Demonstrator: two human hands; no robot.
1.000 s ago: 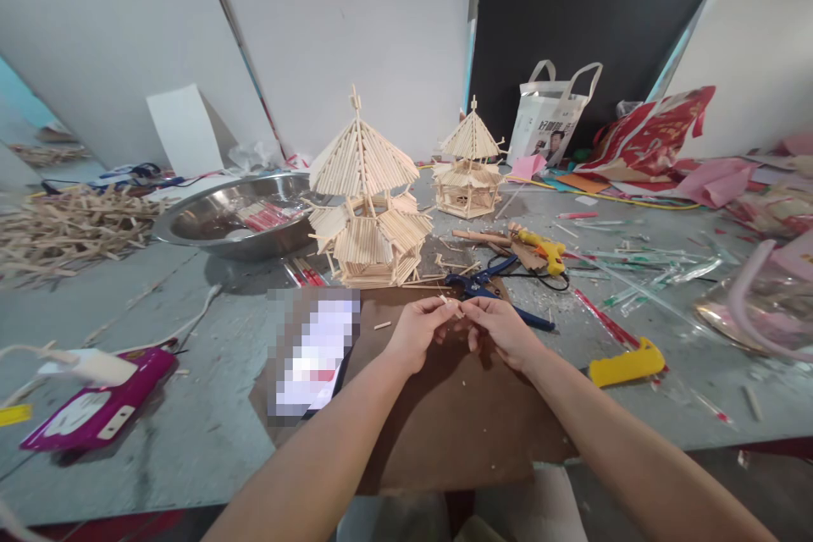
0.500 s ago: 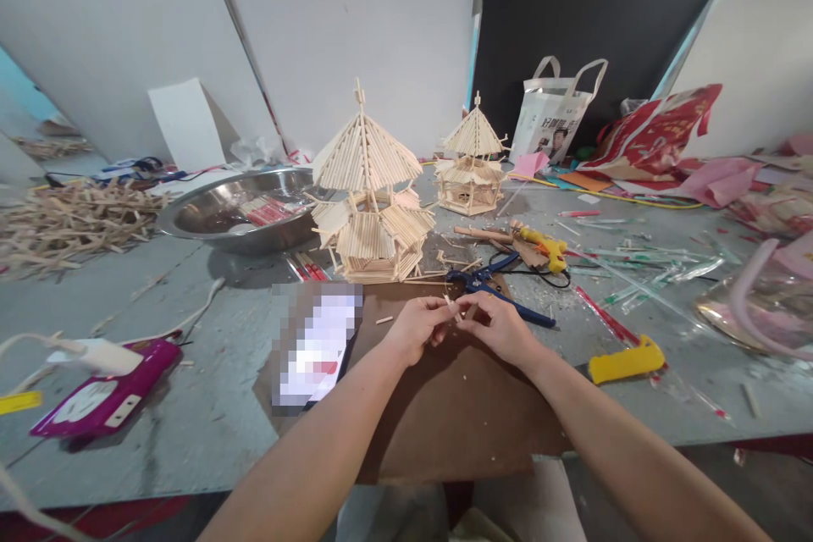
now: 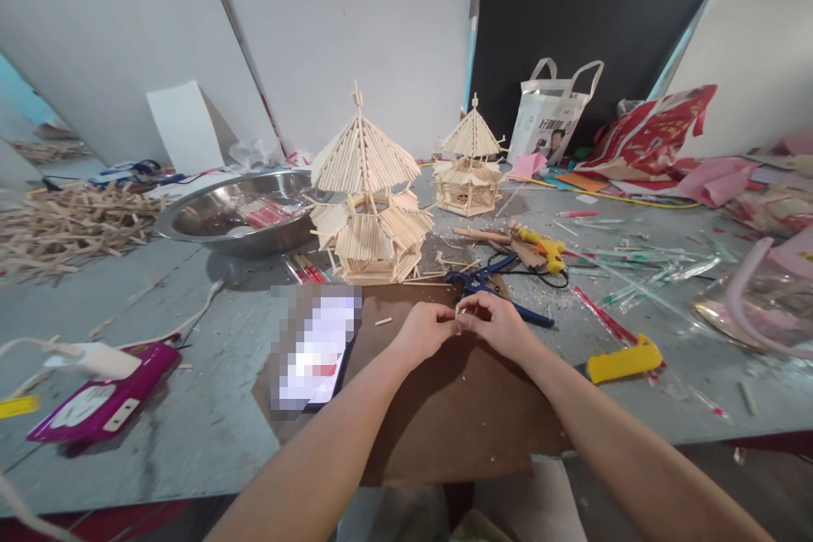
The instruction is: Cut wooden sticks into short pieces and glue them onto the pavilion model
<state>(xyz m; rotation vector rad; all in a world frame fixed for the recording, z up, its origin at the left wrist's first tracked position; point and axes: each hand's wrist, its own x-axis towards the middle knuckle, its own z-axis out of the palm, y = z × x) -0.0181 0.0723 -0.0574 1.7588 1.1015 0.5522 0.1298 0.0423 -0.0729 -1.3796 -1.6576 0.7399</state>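
My left hand (image 3: pixel 427 332) and my right hand (image 3: pixel 501 327) meet over a brown board (image 3: pixel 457 423), fingertips pinched together. A short piece of wooden stick (image 3: pixel 459 314) shows between them, mostly hidden by the fingers. Just beyond my hands lies a blue-handled hand tool (image 3: pixel 530 313), partly covered by my right hand. A tiered pavilion model made of wooden sticks (image 3: pixel 372 237) stands past the board's far edge. One loose stick offcut (image 3: pixel 384 322) rests on the board, left of my hands. Beside it lies a phone (image 3: pixel 321 347) with its screen lit and blurred.
A steel basin (image 3: pixel 190 224) holds red-and-clear packets, near a heap of sticks (image 3: pixel 76 224). Behind stands a smaller stick pavilion (image 3: pixel 468 174). Right are a yellow glue gun (image 3: pixel 546 247), a yellow-handled tool (image 3: pixel 626 360) and plastic wrappers. A purple power strip (image 3: pixel 107 394) sits left.
My fingertips have drawn closer together around the stick piece, which now shows less. My left hand has shifted slightly right. The objects on the table stay put.
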